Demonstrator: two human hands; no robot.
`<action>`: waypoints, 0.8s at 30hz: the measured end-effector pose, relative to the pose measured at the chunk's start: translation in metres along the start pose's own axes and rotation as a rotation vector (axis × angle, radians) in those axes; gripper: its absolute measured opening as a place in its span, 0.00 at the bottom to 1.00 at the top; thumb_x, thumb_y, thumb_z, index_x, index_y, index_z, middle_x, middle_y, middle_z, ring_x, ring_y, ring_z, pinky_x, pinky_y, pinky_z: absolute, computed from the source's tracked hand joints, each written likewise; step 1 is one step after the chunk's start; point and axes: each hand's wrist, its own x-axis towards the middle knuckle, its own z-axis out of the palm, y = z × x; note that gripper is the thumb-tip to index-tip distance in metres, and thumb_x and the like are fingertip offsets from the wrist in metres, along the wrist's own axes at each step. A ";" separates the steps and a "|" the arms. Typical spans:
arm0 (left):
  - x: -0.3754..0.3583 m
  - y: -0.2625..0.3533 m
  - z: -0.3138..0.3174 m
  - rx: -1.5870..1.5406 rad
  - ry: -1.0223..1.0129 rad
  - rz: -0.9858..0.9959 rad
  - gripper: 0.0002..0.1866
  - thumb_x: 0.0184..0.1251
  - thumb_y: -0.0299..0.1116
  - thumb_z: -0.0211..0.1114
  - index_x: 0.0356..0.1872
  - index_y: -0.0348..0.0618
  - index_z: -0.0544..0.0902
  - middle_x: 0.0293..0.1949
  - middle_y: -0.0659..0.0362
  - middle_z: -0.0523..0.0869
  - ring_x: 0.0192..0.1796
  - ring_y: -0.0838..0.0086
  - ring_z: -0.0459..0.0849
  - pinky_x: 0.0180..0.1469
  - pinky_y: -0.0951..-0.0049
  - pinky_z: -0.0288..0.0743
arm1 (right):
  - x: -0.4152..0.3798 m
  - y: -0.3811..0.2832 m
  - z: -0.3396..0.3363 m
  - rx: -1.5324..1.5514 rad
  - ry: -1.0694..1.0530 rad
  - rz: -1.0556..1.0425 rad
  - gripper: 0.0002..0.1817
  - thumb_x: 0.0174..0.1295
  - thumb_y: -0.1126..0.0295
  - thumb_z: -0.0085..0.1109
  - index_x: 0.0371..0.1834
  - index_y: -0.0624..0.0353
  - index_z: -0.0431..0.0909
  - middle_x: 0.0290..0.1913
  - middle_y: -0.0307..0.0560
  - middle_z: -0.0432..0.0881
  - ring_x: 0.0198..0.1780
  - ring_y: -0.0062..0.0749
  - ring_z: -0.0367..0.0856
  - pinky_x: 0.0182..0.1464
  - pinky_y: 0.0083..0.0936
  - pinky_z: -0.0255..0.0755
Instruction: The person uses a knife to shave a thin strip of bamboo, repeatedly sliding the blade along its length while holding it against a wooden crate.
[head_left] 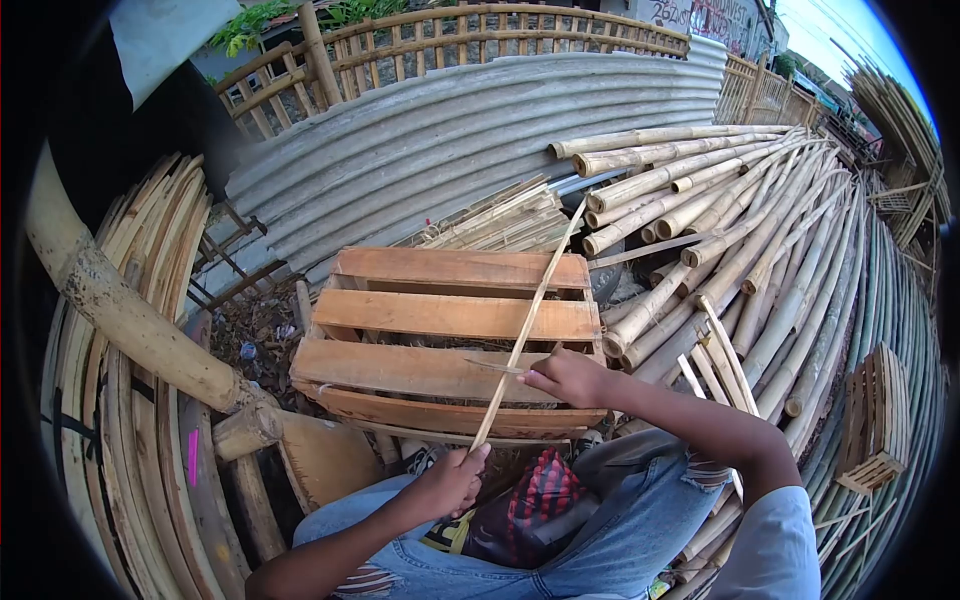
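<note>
While the long pale strip slants across the slatted crate, you have its lower end clamped in the grip of your left hand, just off the near side of the crate; its upper end reaches past the far right corner. The grip of your right hand is closed around a thin knife above the crate's near right part, the blade crossing the strip and pointing left. The strip looks to be in one piece, slender and fairly straight, so its rough shaping seems done; how much of its length is already pared smooth, and how much is left, you cannot tell from here, nor whether the edge is biting. The crate's top is made of broad, worn wooden slats with gaps between them, and your denim-covered legs are on its near side. Beyond the crate lies a bundle of split pieces, with a corrugated sheet barrier behind it and a bamboo fence farther off. To the crate's right, thick bamboo poles fan away into the open yard, near a smaller crate. To its left, long slats are piled beside a stout pole.
</note>
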 end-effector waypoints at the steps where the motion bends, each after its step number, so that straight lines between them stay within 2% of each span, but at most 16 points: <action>1: 0.000 -0.001 0.002 -0.052 -0.006 -0.010 0.22 0.74 0.50 0.37 0.22 0.47 0.59 0.12 0.69 0.57 0.12 0.84 0.58 0.14 0.78 0.57 | 0.002 0.004 -0.001 -0.021 0.003 -0.023 0.31 0.68 0.48 0.37 0.25 0.67 0.77 0.22 0.64 0.76 0.30 0.58 0.76 0.37 0.45 0.69; 2: 0.000 -0.004 0.004 -0.055 -0.006 -0.017 0.22 0.74 0.50 0.37 0.22 0.47 0.59 0.12 0.69 0.57 0.12 0.84 0.58 0.14 0.78 0.57 | 0.005 0.015 -0.002 -0.015 -0.002 -0.022 0.31 0.68 0.48 0.37 0.25 0.67 0.77 0.22 0.64 0.76 0.30 0.58 0.76 0.37 0.45 0.69; 4: 0.001 -0.007 0.010 0.083 0.043 0.028 0.22 0.74 0.49 0.37 0.23 0.47 0.59 0.12 0.68 0.58 0.12 0.84 0.58 0.14 0.78 0.56 | 0.015 0.049 -0.006 -0.085 0.129 0.119 0.32 0.67 0.47 0.36 0.23 0.66 0.76 0.21 0.63 0.75 0.29 0.56 0.77 0.36 0.44 0.70; 5: 0.001 -0.006 0.011 0.116 0.027 0.049 0.23 0.74 0.49 0.37 0.24 0.42 0.62 0.11 0.66 0.62 0.11 0.80 0.62 0.14 0.77 0.61 | 0.020 0.074 -0.012 -0.101 0.157 0.199 0.32 0.67 0.47 0.36 0.23 0.66 0.76 0.21 0.63 0.76 0.29 0.56 0.77 0.36 0.44 0.70; 7: 0.002 -0.002 0.011 0.005 -0.018 0.018 0.22 0.74 0.50 0.37 0.24 0.44 0.61 0.11 0.67 0.60 0.11 0.81 0.61 0.14 0.77 0.60 | 0.018 0.082 -0.032 -0.103 0.156 0.319 0.32 0.67 0.47 0.35 0.23 0.67 0.76 0.23 0.64 0.76 0.31 0.56 0.77 0.37 0.44 0.70; 9: 0.003 -0.001 0.008 -0.237 -0.110 -0.062 0.22 0.74 0.51 0.37 0.23 0.48 0.59 0.12 0.68 0.57 0.11 0.83 0.57 0.14 0.78 0.57 | 0.015 0.076 -0.016 -0.061 0.170 0.241 0.32 0.67 0.47 0.36 0.23 0.67 0.76 0.23 0.64 0.76 0.31 0.57 0.77 0.38 0.44 0.69; 10: 0.002 0.000 0.005 -0.240 -0.108 -0.061 0.22 0.74 0.51 0.37 0.23 0.48 0.59 0.12 0.68 0.57 0.11 0.83 0.57 0.14 0.78 0.57 | 0.014 0.057 -0.011 -0.016 0.171 0.165 0.33 0.67 0.47 0.36 0.23 0.68 0.76 0.23 0.65 0.76 0.32 0.57 0.77 0.38 0.44 0.69; 12: -0.001 0.004 -0.002 -0.427 -0.197 -0.115 0.22 0.74 0.53 0.35 0.25 0.49 0.60 0.12 0.70 0.55 0.11 0.85 0.54 0.13 0.81 0.53 | 0.006 0.027 -0.005 -0.001 0.095 0.181 0.32 0.68 0.48 0.36 0.25 0.68 0.76 0.22 0.65 0.75 0.32 0.59 0.76 0.39 0.45 0.68; 14: -0.002 0.004 -0.001 -0.427 -0.183 -0.121 0.21 0.74 0.53 0.35 0.25 0.49 0.60 0.12 0.70 0.55 0.11 0.85 0.54 0.13 0.81 0.52 | 0.003 0.015 0.002 0.063 0.017 0.067 0.32 0.68 0.47 0.36 0.25 0.69 0.76 0.22 0.66 0.75 0.33 0.60 0.75 0.40 0.45 0.68; 15: 0.000 0.001 0.000 -0.359 -0.158 -0.102 0.21 0.74 0.53 0.35 0.25 0.49 0.60 0.12 0.70 0.55 0.11 0.85 0.54 0.13 0.80 0.52 | 0.005 0.024 0.001 -0.026 0.050 -0.004 0.33 0.68 0.47 0.36 0.23 0.69 0.76 0.21 0.65 0.75 0.31 0.59 0.76 0.39 0.45 0.68; 16: 0.001 -0.003 0.003 -0.290 -0.136 -0.085 0.21 0.74 0.53 0.35 0.25 0.49 0.59 0.12 0.69 0.55 0.11 0.84 0.54 0.13 0.80 0.53 | 0.010 0.039 -0.001 -0.021 0.047 0.001 0.33 0.68 0.47 0.36 0.23 0.69 0.76 0.21 0.65 0.75 0.31 0.59 0.76 0.39 0.45 0.68; 18: 0.002 -0.005 0.010 -0.251 -0.125 -0.072 0.21 0.74 0.52 0.35 0.25 0.49 0.59 0.12 0.69 0.55 0.11 0.84 0.54 0.13 0.80 0.53 | 0.022 0.070 -0.011 -0.024 0.163 0.167 0.34 0.68 0.47 0.36 0.21 0.70 0.75 0.19 0.64 0.75 0.29 0.59 0.75 0.38 0.45 0.68; 19: 0.003 -0.003 0.012 -0.208 -0.110 -0.055 0.21 0.74 0.52 0.35 0.25 0.49 0.59 0.13 0.69 0.55 0.12 0.84 0.54 0.13 0.80 0.53 | 0.023 0.078 -0.016 -0.025 0.169 0.168 0.34 0.68 0.47 0.36 0.21 0.70 0.75 0.19 0.64 0.75 0.29 0.59 0.75 0.38 0.45 0.68; 21: 0.000 0.001 0.012 -0.216 -0.120 -0.056 0.21 0.74 0.52 0.35 0.25 0.49 0.59 0.13 0.69 0.56 0.12 0.84 0.55 0.13 0.80 0.54 | 0.025 0.088 -0.022 -0.017 0.189 0.314 0.32 0.68 0.49 0.36 0.22 0.69 0.75 0.19 0.64 0.74 0.28 0.60 0.75 0.38 0.46 0.68; 24: -0.004 0.005 0.003 -0.329 -0.153 -0.101 0.21 0.74 0.52 0.35 0.25 0.49 0.60 0.13 0.68 0.56 0.11 0.84 0.55 0.13 0.80 0.54 | 0.010 0.037 -0.014 0.037 0.080 0.217 0.32 0.68 0.49 0.36 0.24 0.70 0.76 0.21 0.65 0.75 0.30 0.60 0.75 0.38 0.46 0.68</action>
